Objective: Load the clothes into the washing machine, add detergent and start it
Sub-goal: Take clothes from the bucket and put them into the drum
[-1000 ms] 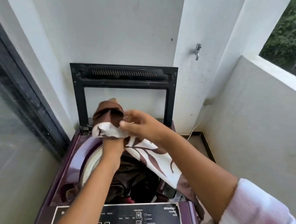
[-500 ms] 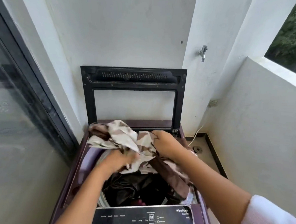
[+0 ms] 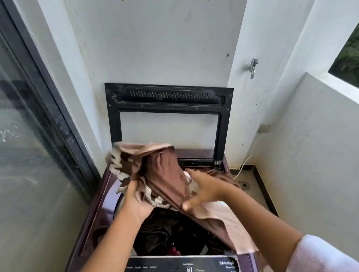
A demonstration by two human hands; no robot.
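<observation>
The left hand (image 3: 136, 206) grips a bunched brown and cream patterned cloth (image 3: 161, 172) from below, with its fingers curled round it. The right hand (image 3: 204, 192) lies on the cloth with its fingers stretched out straight. The cloth is over the open top of the purple top-loading washing machine (image 3: 105, 205). One end hangs over the machine's right edge. In the tub lie dark clothes (image 3: 164, 233). The black lid (image 3: 168, 97) stands up at the back edge.

On the washer's control panel (image 3: 178, 270) we can make out "WhiteMag…" at the right edge, plus tiny "Wash", "Rinse", "Dry" labels. Rest of the print's too blurry for us.
</observation>
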